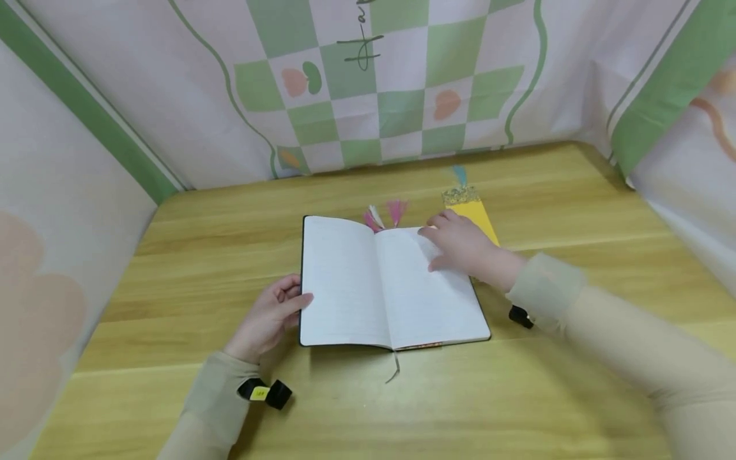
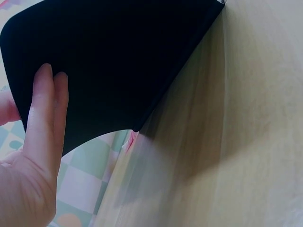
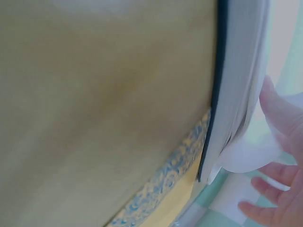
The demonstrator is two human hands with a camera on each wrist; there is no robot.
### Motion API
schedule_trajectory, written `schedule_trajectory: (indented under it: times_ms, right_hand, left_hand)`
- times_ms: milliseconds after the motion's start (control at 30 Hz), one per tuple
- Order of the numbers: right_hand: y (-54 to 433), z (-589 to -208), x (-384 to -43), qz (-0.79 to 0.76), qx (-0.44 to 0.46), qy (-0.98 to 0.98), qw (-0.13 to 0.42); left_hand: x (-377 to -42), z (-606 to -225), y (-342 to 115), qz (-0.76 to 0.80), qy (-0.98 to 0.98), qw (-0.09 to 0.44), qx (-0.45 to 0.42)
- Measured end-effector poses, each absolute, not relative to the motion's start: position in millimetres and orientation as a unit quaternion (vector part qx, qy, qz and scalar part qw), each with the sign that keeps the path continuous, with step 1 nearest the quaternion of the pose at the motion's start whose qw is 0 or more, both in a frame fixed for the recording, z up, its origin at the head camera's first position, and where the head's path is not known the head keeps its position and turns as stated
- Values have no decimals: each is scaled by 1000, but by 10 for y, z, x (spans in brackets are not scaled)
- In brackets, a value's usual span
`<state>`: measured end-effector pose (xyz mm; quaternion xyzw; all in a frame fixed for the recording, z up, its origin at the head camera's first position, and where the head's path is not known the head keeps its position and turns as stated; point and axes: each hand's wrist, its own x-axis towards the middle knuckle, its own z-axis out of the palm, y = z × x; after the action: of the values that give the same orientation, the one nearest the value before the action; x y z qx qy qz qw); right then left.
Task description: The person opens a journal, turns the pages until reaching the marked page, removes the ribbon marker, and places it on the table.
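Note:
An open notebook with a dark cover and blank-looking pages lies in front of me. My left hand holds its left cover, thumb on the page edge and fingers behind. In the left wrist view, two long fingers of the left hand lie against the black cover, raised off the table. Over the upper right page is my right hand. In the right wrist view, the right hand has its fingers spread beside a curling page, its thumb at the page.
A yellow bookmark with a patterned band and blue tassel lies beyond the right hand. Pink tassels stick out above the notebook; a ribbon hangs below it. Printed curtains border the wooden table.

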<state>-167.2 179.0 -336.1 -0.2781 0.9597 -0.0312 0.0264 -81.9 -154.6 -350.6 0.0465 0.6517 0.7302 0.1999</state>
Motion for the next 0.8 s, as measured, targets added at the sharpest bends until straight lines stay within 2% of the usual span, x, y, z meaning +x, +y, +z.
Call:
schedule_trajectory:
  times_ms: [233,400,600,800]
  right_hand:
    - [1793,-3390,-1497,-54,-321,946,1]
    - [1855,-3429,-1461,-95,-317,944,-7]
    - [1951,-3451,-1432,-205,-264,942,27]
    - [2050,-3385,-1348,-328,-194,921,83]
  left_hand:
    - [-821,-3506,-1542,728,654,199,42]
    - [-822,-3512,-1543,729,654,199,38]
    - [-822,-3511,-1537,727,656,199,33]
    - [-824,-3510,-1534,729,653,201,35]
